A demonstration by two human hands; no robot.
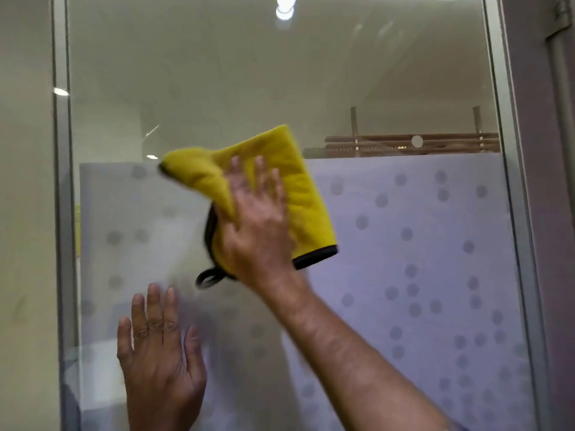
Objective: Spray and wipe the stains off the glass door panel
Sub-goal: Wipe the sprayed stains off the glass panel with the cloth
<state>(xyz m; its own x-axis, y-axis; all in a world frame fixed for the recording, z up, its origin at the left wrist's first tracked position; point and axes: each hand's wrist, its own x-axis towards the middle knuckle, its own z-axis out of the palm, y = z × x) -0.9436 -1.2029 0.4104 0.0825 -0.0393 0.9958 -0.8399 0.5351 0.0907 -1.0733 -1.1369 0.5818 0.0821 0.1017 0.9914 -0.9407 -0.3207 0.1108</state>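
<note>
Hands [161, 353] flat on glass [217, 88], right [258, 225] pressing cloth [306, 194]

- plain beige wall [25, 213] ran down the left side
- bright ceiling light [284, 7] glared up top, kinda blown out
- slatted wooden rack [389, 143] sat further back on the right, two metal posts [353, 126] sticking up from it
- dull mauve wall [535, 150] on the far right, metal hinge [560, 17] near its top corner
</note>
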